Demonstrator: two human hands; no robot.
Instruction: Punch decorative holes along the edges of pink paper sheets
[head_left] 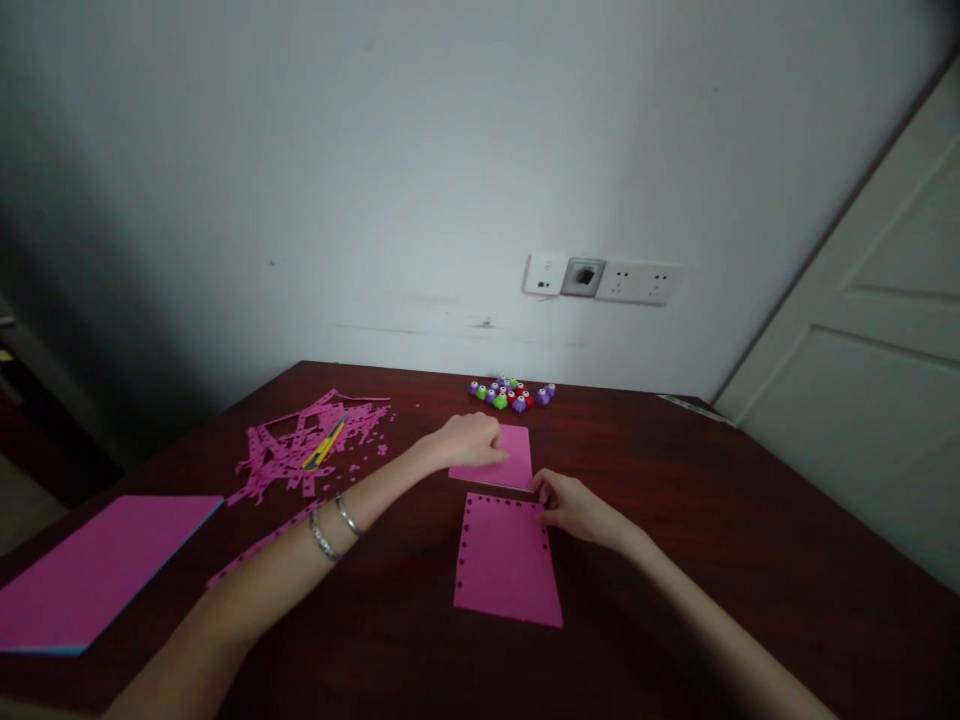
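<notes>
A plain pink paper stack [516, 450] lies in the middle of the table. My left hand [469, 440] rests on its left part, fingers curled and thumb pressed on the paper; the fingertips are partly hidden. Nearer to me is a pink sheet [506, 560] with small shapes punched along its top and sides. My right hand [566, 505] is at that sheet's upper right corner, beside the stack's near right corner. Its thumb and fingers are bent together in a pinch on the pink paper; which piece is between them is unclear.
On the left lie pink paper scraps [281, 450], with a yellow utility knife [326, 443] on top, and larger pink sheets [112, 565]. A punched strip [262, 548] is partly behind my left forearm. Several small colourful craft punches [501, 398] stand near the wall sockets [637, 283].
</notes>
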